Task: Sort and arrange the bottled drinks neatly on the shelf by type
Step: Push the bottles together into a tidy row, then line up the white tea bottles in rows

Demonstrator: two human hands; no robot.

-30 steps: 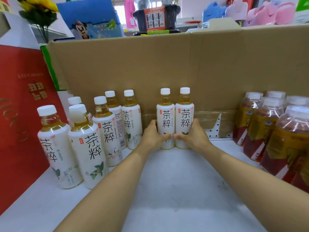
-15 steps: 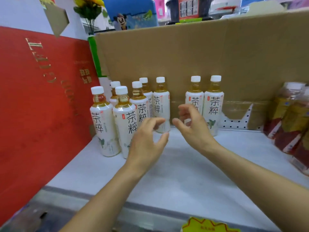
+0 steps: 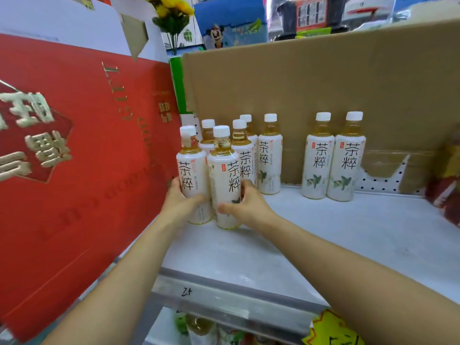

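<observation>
Left hand [image 3: 178, 202], right hand [image 3: 249, 207] now gripping front bottles [image 3: 224, 170]; red box [image 3: 74, 150] alongside

Labels on bottles [image 3: 317, 158]: black vertical characters 茶粹; small red stamp beside them, too small to read.
Front strip of shelf [image 3: 224, 298]: handwritten number, seemingly 12, upside down.
Red box [image 3: 74, 145]: gold characters and Latin letters, turned, illegible.
Yellow tag [image 3: 331, 332]: black marks, cut off.

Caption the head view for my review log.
Left hand grips the leftmost tea bottle, right hand its neighbour, on the shelf; two more stand apart.
</observation>
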